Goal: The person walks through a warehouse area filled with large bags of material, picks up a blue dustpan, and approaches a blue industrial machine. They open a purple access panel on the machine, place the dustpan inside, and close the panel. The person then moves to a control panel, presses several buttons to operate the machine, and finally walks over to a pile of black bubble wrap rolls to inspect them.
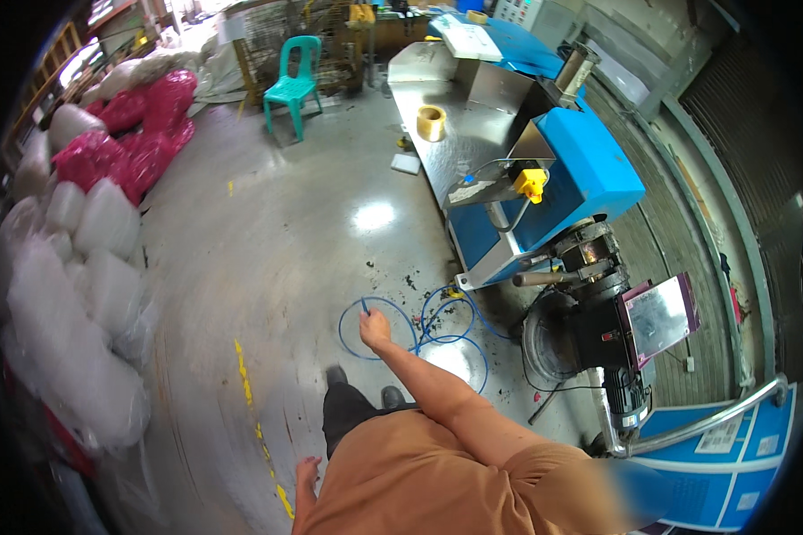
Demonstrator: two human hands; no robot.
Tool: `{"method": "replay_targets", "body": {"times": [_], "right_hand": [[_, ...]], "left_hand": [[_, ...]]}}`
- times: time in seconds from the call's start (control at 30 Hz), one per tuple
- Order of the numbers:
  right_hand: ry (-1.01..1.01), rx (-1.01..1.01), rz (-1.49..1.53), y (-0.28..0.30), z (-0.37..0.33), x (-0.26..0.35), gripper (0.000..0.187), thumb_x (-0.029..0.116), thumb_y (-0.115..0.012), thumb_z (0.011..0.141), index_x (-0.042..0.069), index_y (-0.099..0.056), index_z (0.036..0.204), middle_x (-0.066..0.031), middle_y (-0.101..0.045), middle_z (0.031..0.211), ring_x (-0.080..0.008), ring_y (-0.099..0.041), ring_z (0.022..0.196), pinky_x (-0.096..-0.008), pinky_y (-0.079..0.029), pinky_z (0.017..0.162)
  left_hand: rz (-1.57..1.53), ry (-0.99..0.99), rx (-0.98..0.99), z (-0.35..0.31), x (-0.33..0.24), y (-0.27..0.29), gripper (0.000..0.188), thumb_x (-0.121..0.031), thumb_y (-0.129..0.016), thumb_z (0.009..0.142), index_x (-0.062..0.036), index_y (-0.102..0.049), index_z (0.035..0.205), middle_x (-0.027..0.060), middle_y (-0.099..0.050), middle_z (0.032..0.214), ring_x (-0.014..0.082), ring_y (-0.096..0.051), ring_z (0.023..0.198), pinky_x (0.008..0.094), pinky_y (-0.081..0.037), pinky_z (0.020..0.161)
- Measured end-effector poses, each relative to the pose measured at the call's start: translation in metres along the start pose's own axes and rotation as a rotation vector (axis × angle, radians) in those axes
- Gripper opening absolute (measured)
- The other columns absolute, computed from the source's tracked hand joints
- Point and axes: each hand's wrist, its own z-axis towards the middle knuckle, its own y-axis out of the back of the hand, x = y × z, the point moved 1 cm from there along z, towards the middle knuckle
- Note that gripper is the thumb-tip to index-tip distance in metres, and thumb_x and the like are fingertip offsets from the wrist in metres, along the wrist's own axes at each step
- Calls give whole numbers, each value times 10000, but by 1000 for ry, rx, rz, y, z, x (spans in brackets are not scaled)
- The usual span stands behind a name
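Observation:
My right hand (375, 330) is stretched out in front of me, closed round what looks like the end of a thin blue hose (487, 362). A short blue tip pokes out past the fingers. The rest of the hose lies in loose loops on the grey floor, under and to the right of the hand. Low at my left side hangs my left hand (308, 471), its fingers loosely bent and apart, with nothing seen in it. The body hides part of the left forearm.
On the right stand a blue machine (589, 165) with a steel table (455, 160) bearing a tape roll (431, 123), and a black motor-driven machine (589, 312). Clear plastic bags (71, 330) and pink bags (156, 116) line the left. A green chair (293, 85) stands ahead.

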Motion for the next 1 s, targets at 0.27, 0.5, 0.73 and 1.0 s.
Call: {"method": "replay_targets", "body": {"times": [0.27, 0.5, 0.73, 1.0], "right_hand": [[-300, 29, -313, 30, 44, -123, 298, 243, -531, 906, -17, -665, 963, -248, -660, 1028, -414, -644, 941, -493, -514, 815], [-921, -656, -139, 108, -71, -121, 296, 232, -524, 944, -20, -613, 1070, -259, -663, 984, -441, -634, 938, -505, -497, 814], [-1211, -1309, 95, 110, -210, -97, 272, 256, -516, 968, -9, -576, 949, -256, -655, 872, -441, -623, 819, -505, -471, 739], [-1060, -984, 1187, 78, -376, -30, 266, 262, -523, 990, 28, -650, 981, -2, -479, 604, -109, -400, 483, -280, -330, 482]], "left_hand": [[210, -103, 47, 153, -97, 97, 476, -305, -737, 819, -53, -652, 1213, 70, -661, 849, 216, -599, 737, 412, -500, 650], [566, -208, 115, 243, -361, 183, 472, -262, -744, 795, 0, -660, 1179, 89, -662, 784, 197, -601, 625, 348, -501, 580], [960, -690, 168, 328, -563, 113, 367, -171, -723, 793, 61, -676, 1074, 208, -682, 1048, 313, -639, 986, 395, -505, 857], [1384, -933, 550, 247, -547, -117, 403, -224, -761, 747, 6, -697, 1071, 209, -687, 1086, 351, -639, 1045, 405, -499, 900]]}}
